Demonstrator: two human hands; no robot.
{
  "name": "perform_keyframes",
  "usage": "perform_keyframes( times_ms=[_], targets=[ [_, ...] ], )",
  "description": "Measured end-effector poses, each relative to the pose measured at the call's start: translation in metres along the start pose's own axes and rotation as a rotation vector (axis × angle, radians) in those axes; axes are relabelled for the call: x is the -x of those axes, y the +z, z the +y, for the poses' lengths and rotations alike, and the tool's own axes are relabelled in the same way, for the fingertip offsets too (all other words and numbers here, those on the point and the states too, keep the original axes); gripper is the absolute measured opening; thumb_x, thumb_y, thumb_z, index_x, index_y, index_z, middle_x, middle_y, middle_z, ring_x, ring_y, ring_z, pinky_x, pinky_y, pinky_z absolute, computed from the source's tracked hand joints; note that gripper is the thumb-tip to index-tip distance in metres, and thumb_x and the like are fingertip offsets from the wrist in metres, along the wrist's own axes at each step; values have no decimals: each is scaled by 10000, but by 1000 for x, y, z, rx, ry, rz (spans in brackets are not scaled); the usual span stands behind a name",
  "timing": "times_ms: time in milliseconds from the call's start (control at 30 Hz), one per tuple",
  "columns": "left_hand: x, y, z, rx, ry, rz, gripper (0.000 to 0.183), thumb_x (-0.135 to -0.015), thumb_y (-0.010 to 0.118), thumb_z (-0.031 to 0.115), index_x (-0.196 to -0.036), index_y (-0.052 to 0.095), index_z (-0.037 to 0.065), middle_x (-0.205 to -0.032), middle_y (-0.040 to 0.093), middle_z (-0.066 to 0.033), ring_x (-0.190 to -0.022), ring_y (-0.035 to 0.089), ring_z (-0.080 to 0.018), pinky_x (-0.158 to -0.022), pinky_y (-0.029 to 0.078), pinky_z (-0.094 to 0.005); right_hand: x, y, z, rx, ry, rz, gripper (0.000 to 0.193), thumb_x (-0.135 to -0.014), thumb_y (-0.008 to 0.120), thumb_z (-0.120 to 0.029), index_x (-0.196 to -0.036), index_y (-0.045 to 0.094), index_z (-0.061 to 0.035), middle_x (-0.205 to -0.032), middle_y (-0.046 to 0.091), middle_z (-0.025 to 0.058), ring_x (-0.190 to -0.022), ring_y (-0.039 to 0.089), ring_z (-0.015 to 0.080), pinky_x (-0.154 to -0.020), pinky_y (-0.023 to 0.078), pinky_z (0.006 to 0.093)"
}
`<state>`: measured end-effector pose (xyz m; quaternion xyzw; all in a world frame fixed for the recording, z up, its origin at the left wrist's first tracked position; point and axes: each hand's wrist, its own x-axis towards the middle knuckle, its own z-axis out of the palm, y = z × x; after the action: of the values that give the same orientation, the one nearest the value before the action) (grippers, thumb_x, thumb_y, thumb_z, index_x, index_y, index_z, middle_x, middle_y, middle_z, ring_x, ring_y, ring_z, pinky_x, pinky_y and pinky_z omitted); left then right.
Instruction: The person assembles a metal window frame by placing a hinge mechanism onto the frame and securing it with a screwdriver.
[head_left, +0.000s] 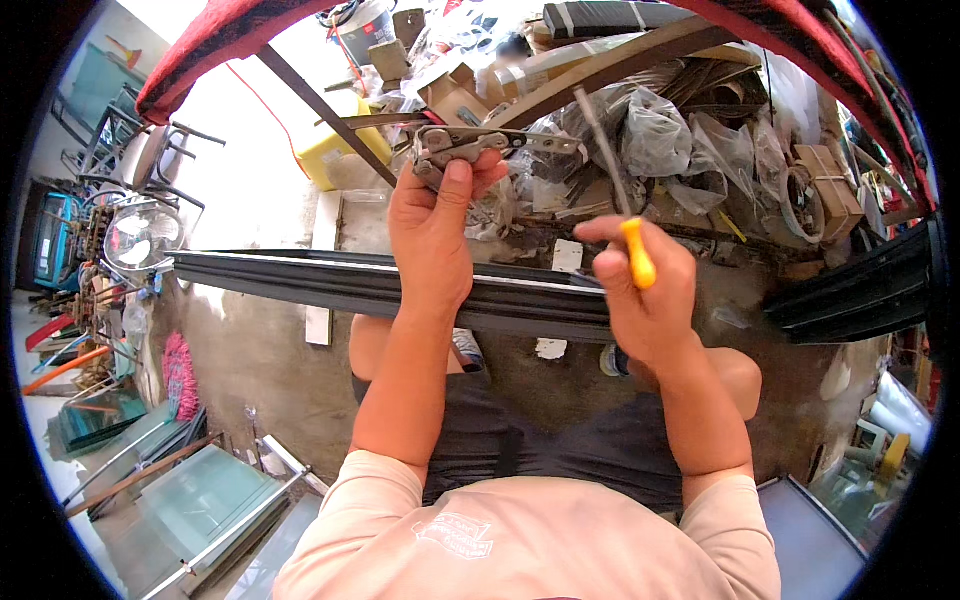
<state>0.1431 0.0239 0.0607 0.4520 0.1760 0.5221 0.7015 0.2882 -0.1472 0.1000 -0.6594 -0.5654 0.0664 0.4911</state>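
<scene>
Raised above the black metal profile (pixel 520 298), my left hand (pixel 440 215) is closed around a small metal bracket mechanism (pixel 437 143) with a slotted arm that sticks out to the right. My right hand (pixel 645 280) grips a screwdriver (pixel 640 257) by its yellow handle. Its long shaft points up and away, with the tip to the right of the bracket's slotted arm and apart from it. The long black profile lies crosswise in front of my knees, below both hands. What the fingers cover of the bracket is hidden.
White strips (pixel 320 265) lie on the floor under the profile. A yellow container (pixel 340 145) stands at the far left of centre, and plastic bags (pixel 655 130) and scrap fill the far right. More black profiles (pixel 850 290) lie at right. Glass sheets (pixel 205 510) lean at the near left.
</scene>
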Motion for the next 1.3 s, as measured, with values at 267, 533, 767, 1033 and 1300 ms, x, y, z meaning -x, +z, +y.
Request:
perform_keyframes(
  times_ms=[267, 533, 767, 1033, 1300],
  targets=[
    [1, 2, -1, -42, 47, -26, 296, -1077, 677, 138, -1323, 615, -13, -1211, 753, -160, -1141, 743, -269, -1030, 615, -435, 7, 24, -13, -58, -225, -153, 279, -870, 874, -263, -991, 726, -60, -842, 719, 111, -716, 686, 324, -638, 549, 415],
    [4, 3, 1, -103, 58, -54, 291, -1090, 648, 126, -1332, 600, -27, -1223, 744, -164, -1147, 741, -285, -1039, 610, -454, 6, 29, -14, -82, -228, -158, 294, -870, 872, -256, -973, 708, -34, -830, 707, 122, -721, 683, 338, -642, 540, 430],
    [5, 2, -1, -86, 61, -72, 285, -1083, 667, 138, -1314, 611, -20, -1203, 757, -168, -1117, 747, -278, -1025, 598, -437, 5, 28, -14, -64, -216, -167, 297, -892, 856, -272, -985, 709, -31, -841, 710, 130, -739, 687, 349, -646, 543, 438],
    [5, 7, 2, -57, 43, -53, 283, -1070, 710, 186, -1273, 635, 3, -1163, 787, -152, -1060, 757, -237, -996, 574, -372, 6, 29, -9, -81, -206, -157, 312, -928, 828, -319, -992, 707, -39, -841, 701, 137, -737, 678, 356, -651, 543, 441],
    [6, 7, 4, -62, 42, -60, 287, -1071, 708, 172, -1290, 632, 3, -1172, 785, -149, -1077, 752, -236, -997, 575, -370, 7, 30, -10, -89, -203, -156, 380, -997, 758, -380, -976, 713, -3, -834, 711, 135, -720, 680, 352, -668, 536, 417]
  ],
)
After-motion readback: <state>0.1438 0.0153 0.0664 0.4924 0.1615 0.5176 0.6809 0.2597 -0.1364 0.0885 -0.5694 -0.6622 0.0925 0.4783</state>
